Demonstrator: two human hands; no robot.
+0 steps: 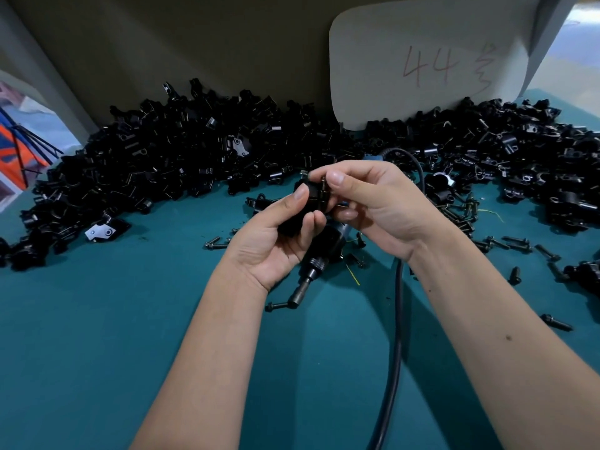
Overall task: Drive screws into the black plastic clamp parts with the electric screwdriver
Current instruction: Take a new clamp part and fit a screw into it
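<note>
Centrally, both hands meet above the teal tabletop point(97, 352); left hand point(276, 241) curls its fingers and thumb round a black clamp part point(308, 203), held just above the table surface; right hand point(380, 206) pinches a small dark screw point(323, 183) between thumb and forefinger, the screw upright and touching the top edge of the clamp part; so left grip is closed on the part, right grip closed on the screw.

Electric screwdriver point(319, 254) lies flat on the tabletop directly beneath the hands, untouched; its metal bit holder point(300, 293) points toward the viewer, tip touching a loose screw; its black cable point(397, 319) loops from behind the right hand and runs down past the right forearm to the lower edge.

Large heap of black clamp parts point(162, 164) along the back left; second heap point(519, 157) at back right; loose screws point(506, 245) scattered near the right heap.

White card point(422, 60) marked "44" stands against the rear wall, between the heaps.
</note>
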